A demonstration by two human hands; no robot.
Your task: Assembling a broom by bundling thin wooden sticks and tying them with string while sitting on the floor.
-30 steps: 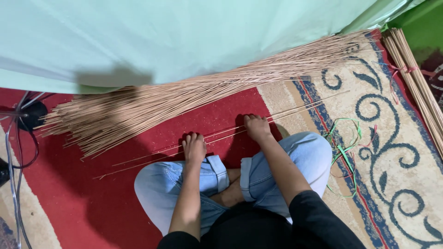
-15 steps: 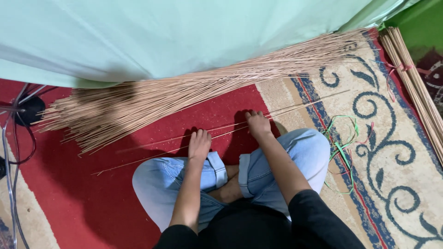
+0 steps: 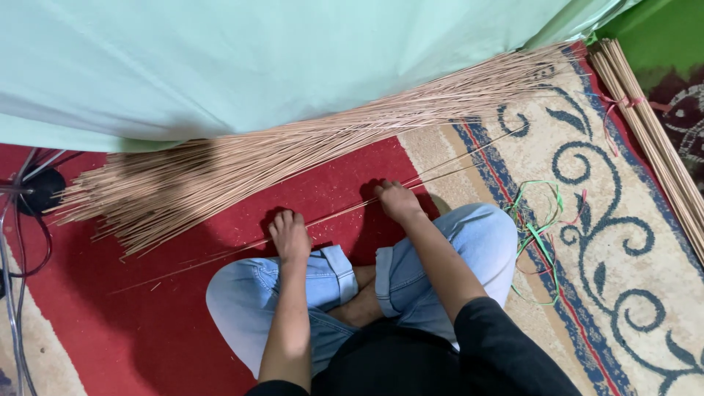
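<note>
Tan sticks (image 3: 308, 158); red carpet (image 3: 147, 323) bordered cream with dark blue scrolls; mint-green cloth (image 3: 257, 59); light blue jeans (image 3: 469, 242); green strings (image 3: 539, 235).

Both hands (image 3: 290, 236) (image 3: 397, 200) palm-down, fingers curled

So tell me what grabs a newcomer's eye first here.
The big fan of thin tan sticks spread across the red carpet, running under the pale green cloth. Next, both hands pressing a few loose sticks: left hand, right hand. At far right lies a tied stick bundle.
</note>
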